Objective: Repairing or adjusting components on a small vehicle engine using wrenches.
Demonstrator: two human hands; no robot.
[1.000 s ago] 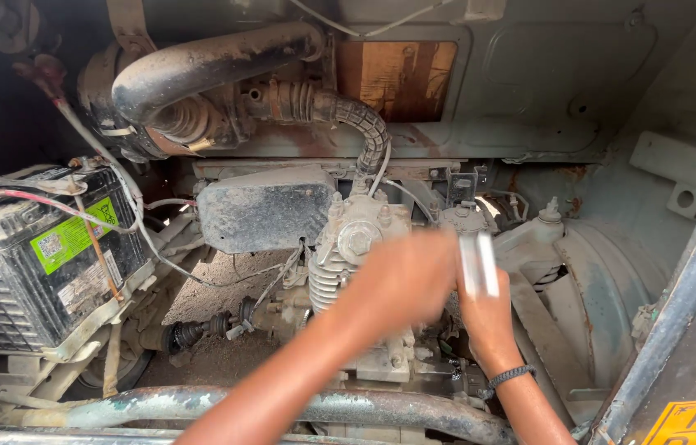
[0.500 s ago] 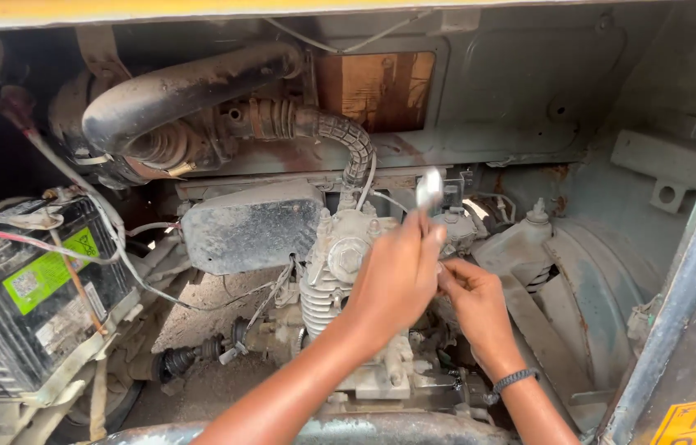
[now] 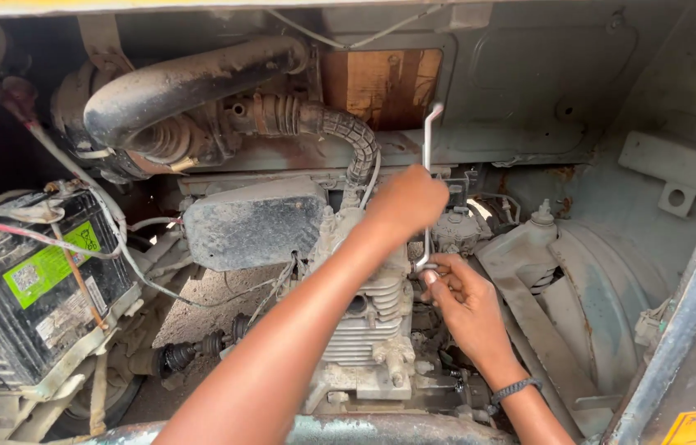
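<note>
The person works a thin bent metal rod wrench [image 3: 428, 156] at the middle of the engine bay, just right of the finned engine cylinder [image 3: 369, 325]. The left hand [image 3: 407, 200] is clenched around the upright shank, its bent top poking up clear of the fist; the right hand [image 3: 465, 301] pinches the lower end against a fitting. This looks like turning a fastener; the stroke appears to call for steady downward seating.

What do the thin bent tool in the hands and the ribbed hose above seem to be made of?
The tool looks like bright polished steel: silvery, shiny, thin and rigid. The ribbed hose seems to be black rubber: matt, dusty and curved. The left hand grips the tool's middle, the right hand its lower end.
</note>
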